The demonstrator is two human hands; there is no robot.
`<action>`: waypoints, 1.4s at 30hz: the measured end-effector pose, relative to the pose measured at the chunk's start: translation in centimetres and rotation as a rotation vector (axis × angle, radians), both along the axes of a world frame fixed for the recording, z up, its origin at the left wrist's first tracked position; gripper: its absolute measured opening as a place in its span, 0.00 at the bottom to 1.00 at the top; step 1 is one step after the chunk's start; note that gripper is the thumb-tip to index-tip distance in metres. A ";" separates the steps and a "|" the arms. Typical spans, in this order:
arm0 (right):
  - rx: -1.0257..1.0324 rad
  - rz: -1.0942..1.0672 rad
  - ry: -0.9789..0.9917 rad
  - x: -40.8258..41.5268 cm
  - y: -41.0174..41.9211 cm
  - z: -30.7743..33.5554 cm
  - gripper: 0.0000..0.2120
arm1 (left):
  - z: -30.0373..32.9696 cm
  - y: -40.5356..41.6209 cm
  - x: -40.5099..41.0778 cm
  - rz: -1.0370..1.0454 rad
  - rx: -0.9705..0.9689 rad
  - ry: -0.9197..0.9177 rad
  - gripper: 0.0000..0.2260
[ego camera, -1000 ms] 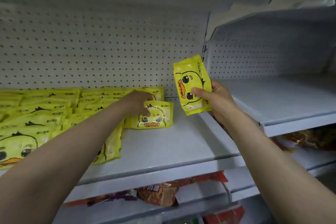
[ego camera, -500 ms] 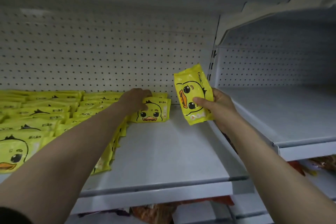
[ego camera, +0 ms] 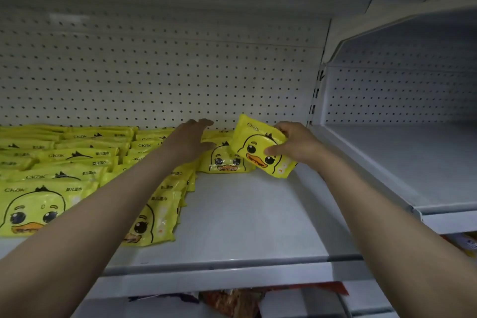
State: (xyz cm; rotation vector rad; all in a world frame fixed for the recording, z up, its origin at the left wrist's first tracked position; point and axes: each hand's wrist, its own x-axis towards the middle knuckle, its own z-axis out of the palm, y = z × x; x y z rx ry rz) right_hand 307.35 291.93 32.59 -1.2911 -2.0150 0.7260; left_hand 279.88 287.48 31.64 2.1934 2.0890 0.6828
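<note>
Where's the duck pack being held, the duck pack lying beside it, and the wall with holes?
held duck pack [ego camera: 255, 152]: head view, on the duck's face.
lying duck pack [ego camera: 227, 156]: head view, on the duck's face.
wall with holes [ego camera: 154, 80]: head view, middle of the panel.

I see the pack [ego camera: 258, 148] in bright yellow, printed with a cartoon duck: black outline, black eyes, orange bill. The packs [ego camera: 77, 155] at left match. The shelf [ego camera: 245, 214] is pale grey. The far pegboard [ego camera: 154, 80] is white, gridded with dark holes.
</note>
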 end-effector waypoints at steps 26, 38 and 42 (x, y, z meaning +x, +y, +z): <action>0.379 -0.003 -0.613 -8.6 1.7 -3.5 0.31 | -3.3 -4.4 1.8 0.109 -0.169 0.305 0.32; 0.396 -0.036 -0.619 -8.6 -0.1 -1.5 0.28 | -1.5 -5.2 1.6 0.204 -0.151 0.113 0.28; 0.366 0.082 -0.584 -9.8 -1.2 2.2 0.27 | 1.2 -7.1 -0.4 0.257 -0.040 0.024 0.28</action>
